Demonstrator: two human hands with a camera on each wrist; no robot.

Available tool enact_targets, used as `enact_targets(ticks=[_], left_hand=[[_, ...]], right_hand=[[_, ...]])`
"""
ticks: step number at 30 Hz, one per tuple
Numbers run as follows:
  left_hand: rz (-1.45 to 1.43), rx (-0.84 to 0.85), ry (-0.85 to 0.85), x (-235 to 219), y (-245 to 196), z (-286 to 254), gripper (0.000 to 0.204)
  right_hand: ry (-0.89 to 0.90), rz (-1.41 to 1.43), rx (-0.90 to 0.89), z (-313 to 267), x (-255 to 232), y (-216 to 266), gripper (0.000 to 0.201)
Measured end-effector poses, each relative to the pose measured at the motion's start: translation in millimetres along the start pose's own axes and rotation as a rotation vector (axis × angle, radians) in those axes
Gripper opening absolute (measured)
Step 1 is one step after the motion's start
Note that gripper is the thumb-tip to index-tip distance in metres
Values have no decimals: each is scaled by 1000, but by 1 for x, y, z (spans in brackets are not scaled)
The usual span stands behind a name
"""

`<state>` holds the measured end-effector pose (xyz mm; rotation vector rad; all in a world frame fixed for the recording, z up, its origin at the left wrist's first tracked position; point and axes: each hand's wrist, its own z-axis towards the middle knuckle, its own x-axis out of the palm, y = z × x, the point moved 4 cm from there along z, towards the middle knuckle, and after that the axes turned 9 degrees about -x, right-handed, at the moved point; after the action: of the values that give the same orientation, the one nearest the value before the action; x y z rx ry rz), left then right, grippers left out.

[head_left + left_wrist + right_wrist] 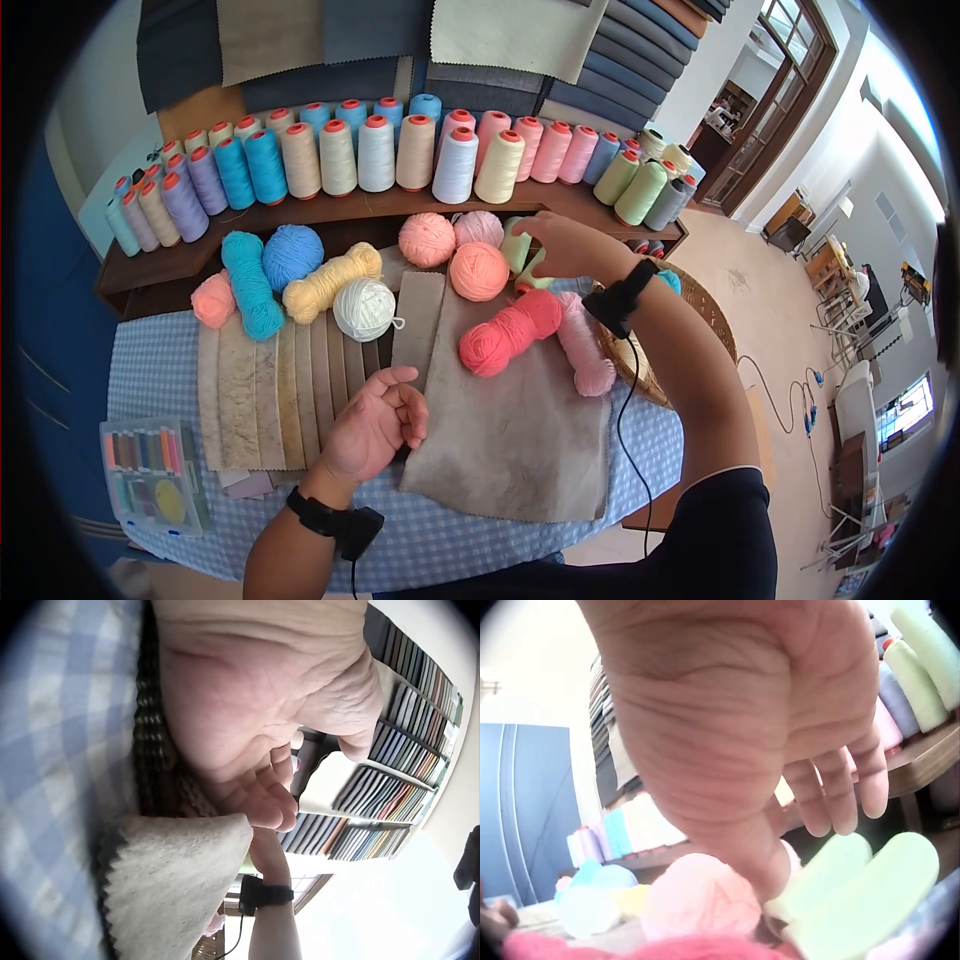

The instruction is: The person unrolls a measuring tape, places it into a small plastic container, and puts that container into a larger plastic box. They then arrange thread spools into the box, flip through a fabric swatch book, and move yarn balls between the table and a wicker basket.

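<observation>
My right hand (550, 245) reaches to the back of the table, just over two long, rounded, light green pieces (862, 900) of a kind I cannot tell. Its fingers (829, 799) hang loosely above them in the right wrist view, with the thumb beside a peach yarn ball (699, 896). Near it lie a lilac yarn ball (478, 229), a coral-red yarn skein (510, 335) and a pink yarn skein (583, 345). My left hand (372, 430) holds nothing; its fingers are relaxed beside the edge of a grey-beige fabric piece (176, 885).
Thread cones (375, 155) line the raised shelf behind the yarn. A wicker basket (705, 305) stands at the right. Fabric samples (270, 400) and a clear plastic case (150, 475) lie on the checked tablecloth (430, 555). A white yarn ball (364, 309) sits mid-table.
</observation>
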<state>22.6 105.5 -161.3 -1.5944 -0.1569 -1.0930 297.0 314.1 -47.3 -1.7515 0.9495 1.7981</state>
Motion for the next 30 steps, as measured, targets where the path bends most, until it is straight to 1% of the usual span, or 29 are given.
enact_targets(ticks=[1, 2, 4, 5, 7, 8, 9, 11, 12, 13, 15, 16, 17, 19, 21, 23, 24, 25, 27, 28, 30], left_hand=[[0, 3, -4, 0, 0, 0, 72], [-1, 1, 1, 0, 0, 0, 72], [-6, 8, -3, -1, 0, -1, 72], [-2, 1, 1, -1, 0, 0, 72], [-5, 0, -4, -1, 0, 0, 72], [-7, -9, 1, 0, 0, 0, 73], [-9, -16, 6, 0, 0, 0, 73], [-15, -16, 2, 0, 1, 0, 73], [-17, -26, 8, 0, 1, -1, 74], [-14, -19, -11, -1, 1, -2, 74], [-4, -35, 12, 0, 1, -1, 75], [0, -40, 16, 0, 1, -1, 75], [8, -36, 1, -1, 1, 0, 75], [4, -46, 25, -1, 2, -1, 73], [14, -33, 18, 0, 1, -2, 73], [5, -52, 21, 0, 2, -2, 72], [7, -46, 37, 0, 3, -2, 71], [3, -27, 14, -2, 2, -2, 71], [-6, -43, 57, -1, 2, -1, 71], [-14, -40, 57, -1, 3, -1, 69], [-23, -22, 57, -1, 2, -1, 69]], right_hand=[[45, -67, -81, 2, 6, 1, 68], [47, -67, -88, 4, 11, -1, 68], [130, -227, -138, 6, 23, 1, 83], [136, -227, -148, 7, 26, 0, 83], [129, -499, -254, 7, 25, 8, 87], [124, -524, -324, 8, 26, 7, 83], [128, -524, -337, 8, 24, 10, 83], [258, -478, -324, 9, 26, 14, 71], [197, -529, -407, 7, 30, 11, 59], [194, -522, -426, 7, 33, 9, 59], [156, -470, -391, 11, 37, 5, 48], [191, -486, -346, 13, 42, 3, 42], [183, -479, -361, 15, 41, 2, 42], [214, -399, -386, 17, 37, 5, 41], [215, -387, -422, 17, 34, 9, 44], [137, -207, -327, 12, 20, 20, 48], [115, -108, -274, 13, 17, 17, 58], [125, -108, -302, 10, 16, 14, 58], [-188, 149, -422, 2, -5, 17, 69], [-184, 151, -433, 2, -12, 23, 69], [-242, 437, -280, -9, -35, 26, 81]])
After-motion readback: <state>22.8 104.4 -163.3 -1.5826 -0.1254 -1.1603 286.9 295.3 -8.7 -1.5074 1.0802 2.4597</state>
